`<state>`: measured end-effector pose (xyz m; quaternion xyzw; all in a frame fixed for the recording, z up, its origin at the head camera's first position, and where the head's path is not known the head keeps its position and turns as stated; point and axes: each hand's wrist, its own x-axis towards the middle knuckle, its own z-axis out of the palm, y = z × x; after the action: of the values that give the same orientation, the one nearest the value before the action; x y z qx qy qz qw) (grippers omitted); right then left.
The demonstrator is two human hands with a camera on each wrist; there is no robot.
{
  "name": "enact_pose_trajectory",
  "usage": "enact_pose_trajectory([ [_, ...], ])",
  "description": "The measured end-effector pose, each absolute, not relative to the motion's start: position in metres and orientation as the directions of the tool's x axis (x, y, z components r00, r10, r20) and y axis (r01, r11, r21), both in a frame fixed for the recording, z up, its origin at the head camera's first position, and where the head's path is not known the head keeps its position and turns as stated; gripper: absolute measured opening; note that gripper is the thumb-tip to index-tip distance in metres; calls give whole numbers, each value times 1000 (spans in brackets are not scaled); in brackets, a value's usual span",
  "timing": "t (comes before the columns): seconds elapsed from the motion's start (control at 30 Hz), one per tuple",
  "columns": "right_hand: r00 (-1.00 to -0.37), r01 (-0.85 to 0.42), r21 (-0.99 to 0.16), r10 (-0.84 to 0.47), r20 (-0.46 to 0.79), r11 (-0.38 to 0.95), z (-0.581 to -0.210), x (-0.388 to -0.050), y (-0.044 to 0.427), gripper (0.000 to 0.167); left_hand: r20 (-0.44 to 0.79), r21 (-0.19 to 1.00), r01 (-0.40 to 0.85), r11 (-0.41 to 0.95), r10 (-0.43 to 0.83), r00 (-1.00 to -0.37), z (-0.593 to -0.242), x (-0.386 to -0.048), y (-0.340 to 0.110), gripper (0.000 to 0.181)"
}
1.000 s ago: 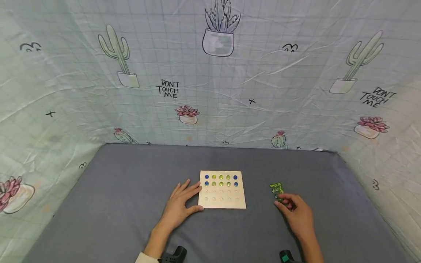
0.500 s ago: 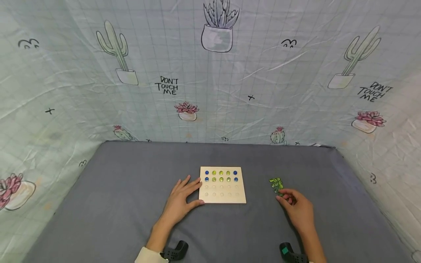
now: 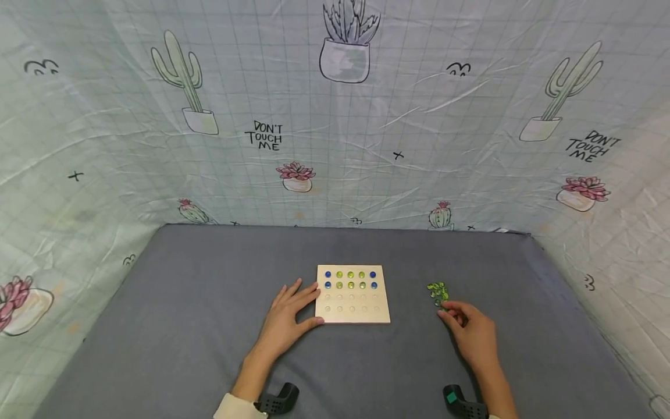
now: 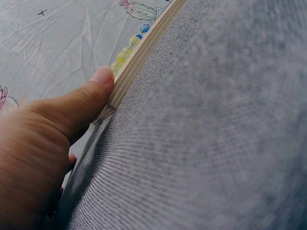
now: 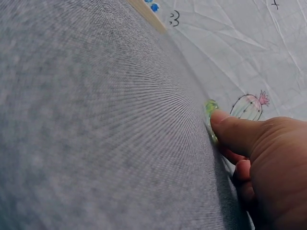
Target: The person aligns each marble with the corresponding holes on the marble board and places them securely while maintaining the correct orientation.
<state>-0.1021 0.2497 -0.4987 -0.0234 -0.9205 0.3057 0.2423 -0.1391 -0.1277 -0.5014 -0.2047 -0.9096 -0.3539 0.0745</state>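
Observation:
A pale wooden board point(image 3: 353, 317) lies on the grey cloth, with blue marbles point(image 3: 328, 285) and yellow-green marbles point(image 3: 350, 285) in its two far rows. Round hollows show in its two near rows. Along the board's left side rests my left hand point(image 3: 285, 317), fingers spread, thumb point(image 4: 102, 76) against the near corner. To the right, my right hand point(image 3: 473, 334) is at the near end of a small pile of green marbles point(image 3: 437, 289). Its thumb and index finger appear to pinch a green marble point(image 5: 214, 137), mostly covered by the thumb; the other fingers curl under.
Grey cloth point(image 3: 209, 273) covers the table. A pale fabric with cactus drawings point(image 3: 345, 116) hangs behind and at both sides. Black camera mounts point(image 3: 280, 400) are strapped to both wrists. Cloth lies between the board and the marble pile.
The head view has tilted slightly, shifting the scene up. My right thumb and index finger have drawn a little closer together at the pile. The left hand stays at the board.

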Motion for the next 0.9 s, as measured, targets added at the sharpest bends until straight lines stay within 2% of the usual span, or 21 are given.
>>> enact_pose_trajectory([
  [0.23, -895, -50, -613, 236, 377, 789, -493, -101, 247, 15, 276, 622, 420, 661, 318, -907, -501, -139, -126, 66],
  [0.9, -922, -158, -718, 159, 353, 678, -479, -119, 202, 16, 269, 630, 403, 664, 300, -915, -499, -140, -127, 61],
])
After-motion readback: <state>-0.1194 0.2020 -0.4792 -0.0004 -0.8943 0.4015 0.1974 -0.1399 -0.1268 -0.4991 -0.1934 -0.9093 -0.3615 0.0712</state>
